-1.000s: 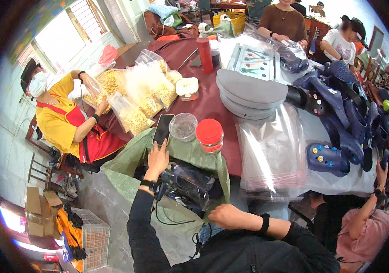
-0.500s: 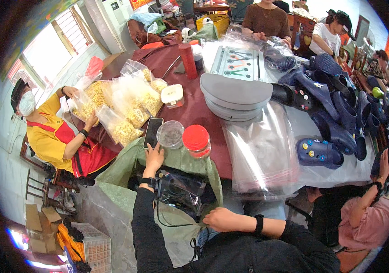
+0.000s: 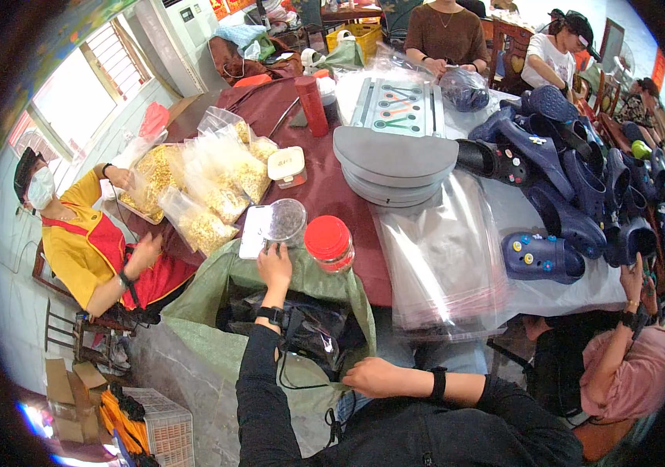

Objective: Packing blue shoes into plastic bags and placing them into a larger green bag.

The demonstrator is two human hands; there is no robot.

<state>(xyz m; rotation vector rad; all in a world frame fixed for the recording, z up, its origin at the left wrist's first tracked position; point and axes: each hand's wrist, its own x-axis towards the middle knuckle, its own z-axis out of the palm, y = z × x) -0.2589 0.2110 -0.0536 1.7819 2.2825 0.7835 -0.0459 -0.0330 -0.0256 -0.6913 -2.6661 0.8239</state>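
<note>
My left hand (image 3: 275,268) reaches over the sack onto the table, fingers stretched and slightly apart. Its fingertips are at the near side of a round clear tub (image 3: 284,221); whether they touch it I cannot tell. Beside the tub lies a phone (image 3: 254,232) with a bright white screen. To the right stands a clear jar with a red lid (image 3: 328,239). My right hand (image 3: 375,377) is closed at the near right rim of an open green woven sack (image 3: 216,315), its fingers partly hidden. Dark plastic-wrapped goods (image 3: 313,335) fill the sack.
Clear plastic bags (image 3: 438,257) lie stacked at the table edge, behind them grey curved panels (image 3: 395,159). Navy clogs (image 3: 543,257) are heaped at right. Bags of yellow pieces (image 3: 200,214) lie at left by a person in yellow (image 3: 83,257). Other people sit around.
My left hand has moved right, from the phone to the tub. The phone's screen has gone from dark to white. The person in yellow has drawn one hand back from the bags.
</note>
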